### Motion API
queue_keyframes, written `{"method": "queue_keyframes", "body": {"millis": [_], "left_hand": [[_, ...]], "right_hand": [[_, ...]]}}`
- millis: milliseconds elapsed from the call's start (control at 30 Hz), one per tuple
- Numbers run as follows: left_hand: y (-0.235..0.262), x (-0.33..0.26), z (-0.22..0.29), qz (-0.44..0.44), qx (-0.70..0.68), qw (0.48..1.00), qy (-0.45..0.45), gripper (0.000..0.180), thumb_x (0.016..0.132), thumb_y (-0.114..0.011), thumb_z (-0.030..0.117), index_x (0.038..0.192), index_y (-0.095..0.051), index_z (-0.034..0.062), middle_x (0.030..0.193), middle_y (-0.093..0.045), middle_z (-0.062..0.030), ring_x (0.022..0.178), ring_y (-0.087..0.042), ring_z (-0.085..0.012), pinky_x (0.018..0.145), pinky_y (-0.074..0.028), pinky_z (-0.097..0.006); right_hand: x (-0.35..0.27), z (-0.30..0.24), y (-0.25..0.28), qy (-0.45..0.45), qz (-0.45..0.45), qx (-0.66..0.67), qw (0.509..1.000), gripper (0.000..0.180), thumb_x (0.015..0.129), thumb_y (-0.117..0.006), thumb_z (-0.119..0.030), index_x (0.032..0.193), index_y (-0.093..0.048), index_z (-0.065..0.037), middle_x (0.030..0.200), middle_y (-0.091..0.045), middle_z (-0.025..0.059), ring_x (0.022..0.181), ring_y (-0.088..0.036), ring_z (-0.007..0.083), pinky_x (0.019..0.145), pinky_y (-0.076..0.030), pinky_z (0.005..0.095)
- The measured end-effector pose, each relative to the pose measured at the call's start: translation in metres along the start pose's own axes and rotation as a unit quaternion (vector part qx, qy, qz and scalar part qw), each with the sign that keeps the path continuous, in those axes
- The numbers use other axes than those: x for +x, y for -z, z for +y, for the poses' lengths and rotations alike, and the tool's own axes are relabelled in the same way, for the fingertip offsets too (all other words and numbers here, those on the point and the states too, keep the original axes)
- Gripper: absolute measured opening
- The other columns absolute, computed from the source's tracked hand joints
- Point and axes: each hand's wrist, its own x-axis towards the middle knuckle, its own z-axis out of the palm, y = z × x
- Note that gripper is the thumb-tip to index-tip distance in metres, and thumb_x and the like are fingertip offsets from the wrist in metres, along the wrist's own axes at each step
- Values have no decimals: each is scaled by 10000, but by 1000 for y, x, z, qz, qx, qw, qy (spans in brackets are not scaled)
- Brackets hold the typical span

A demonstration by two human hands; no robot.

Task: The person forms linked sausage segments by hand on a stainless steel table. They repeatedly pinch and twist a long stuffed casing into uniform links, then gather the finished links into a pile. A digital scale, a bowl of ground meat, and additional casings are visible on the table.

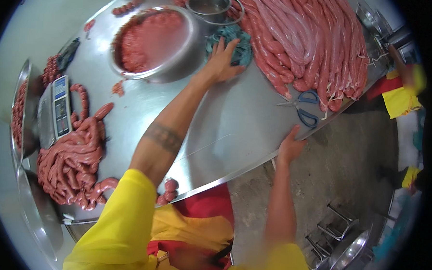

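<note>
While the left hand [224, 63] presses flat, fingers spread, on a teal cloth [234, 44] half hidden beneath it, right hand [290, 148] grips the steel worktop [216, 130] edge, fingertips out of sight, scissors [304, 107] nearby, sausage links [316, 38] cut off at top.

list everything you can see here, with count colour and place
steel table: one, silver, fills the middle
cloth: one, teal, far side, under the left hand
large bowl of minced meat: one, steel, pink mince, far left
small steel bowl: one, silver, far edge
long sausage casings: a pile, pink, far right
linked sausages: a heap, red-pink, near left
digital scale: one, grey and blue, left edge
scissors: one pair, blue handles, right, near table edge
left hand: flat on the cloth
right hand: grips the table's near edge
</note>
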Motion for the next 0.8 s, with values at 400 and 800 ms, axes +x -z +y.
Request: {"method": "queue_keyframes", "body": {"millis": [400,800], "left_hand": [[268,-544,-75,-63,93,971,211,569,839,-850,296,1321,-662,59,1252,-678,-154,1189,-633,-335,1022,-488,-438],[250,-531,-97,-24,170,977,125,499,788,-868,340,1181,-678,96,1040,-594,-102,1004,-588,-328,895,-465,-461]], "right_hand": [[-5,238,280,-165,-482,246,825,621,1079,-629,-342,1603,-415,-86,1564,-509,111,1454,-488,282,1144,-447,416],[-96,135,265,366,-264,-272,850,531,866,-796,-83,1369,-640,-15,1412,-622,178,1233,-633,327,1034,-532,421]]}}
